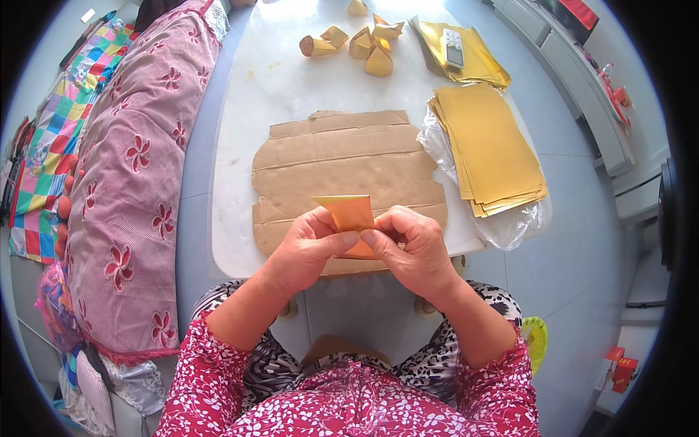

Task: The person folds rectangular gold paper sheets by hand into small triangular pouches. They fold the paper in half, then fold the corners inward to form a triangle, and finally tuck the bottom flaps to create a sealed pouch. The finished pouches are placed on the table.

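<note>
A folded piece of gold foil paper [351, 212] is held up between my two hands, above a flattened sheet of brown cardboard [349, 164]. My left hand [308, 240] pinches its left side, thumb across the front. My right hand [412, 240] grips the right side, and the two thumb tips nearly meet at the paper's middle. Behind the thumbs, the other fingers are mostly hidden. To the right lies a stack of flat gold paper sheets [491, 147] on a clear plastic bag [510, 226]. Several folded gold paper shapes [377, 52] sit at the table's far side.
The white table [235, 218] has rounded corners. At its far right a remote control [453, 48] rests on more gold foil sheets [483, 49]. A sofa with a pink flowered cover [142, 153] runs along the left. Grey drawers [579, 71] line the right wall.
</note>
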Demonstrator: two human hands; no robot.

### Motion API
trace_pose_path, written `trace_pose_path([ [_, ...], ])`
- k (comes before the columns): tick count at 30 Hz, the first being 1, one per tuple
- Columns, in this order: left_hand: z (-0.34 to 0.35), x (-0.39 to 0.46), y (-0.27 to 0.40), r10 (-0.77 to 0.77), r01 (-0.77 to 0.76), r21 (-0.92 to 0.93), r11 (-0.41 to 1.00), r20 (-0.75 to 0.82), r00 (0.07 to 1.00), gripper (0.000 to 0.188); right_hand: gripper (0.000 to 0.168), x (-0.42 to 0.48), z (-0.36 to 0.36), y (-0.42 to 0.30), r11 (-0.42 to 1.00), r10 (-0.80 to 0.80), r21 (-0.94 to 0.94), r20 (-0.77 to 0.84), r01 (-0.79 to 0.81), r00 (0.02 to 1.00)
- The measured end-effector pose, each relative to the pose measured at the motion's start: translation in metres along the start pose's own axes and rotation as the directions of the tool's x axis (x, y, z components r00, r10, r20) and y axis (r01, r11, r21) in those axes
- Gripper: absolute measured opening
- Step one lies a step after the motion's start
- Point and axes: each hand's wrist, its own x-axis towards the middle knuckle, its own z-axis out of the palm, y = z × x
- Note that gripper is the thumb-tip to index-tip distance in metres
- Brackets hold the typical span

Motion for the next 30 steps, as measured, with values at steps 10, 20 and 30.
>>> trace_pose_path([
  [10,-0.003,-0.001,0.005,-0.128,0.129,0.008,0.992,-0.033,0.991,0.027,0.01,0.004,-0.012,-0.001,0.97,0.134,0.196,0.064,-0.144,0.989],
  [20,0.004,-0.001,0.01,-0.185,0.185,0.129,0.974,-0.01,0.983,0.029,0.011,0.005,-0.016,0.0,0.978,0.137,0.148,0.075,-0.147,0.988],
  [30,0.001,-0.001,0.008,-0.199,0.194,0.131,0.972,0.027,0.98,0.029,0.009,0.004,-0.015,0.0,0.974,0.095,0.199,0.065,-0.106,0.993],
])
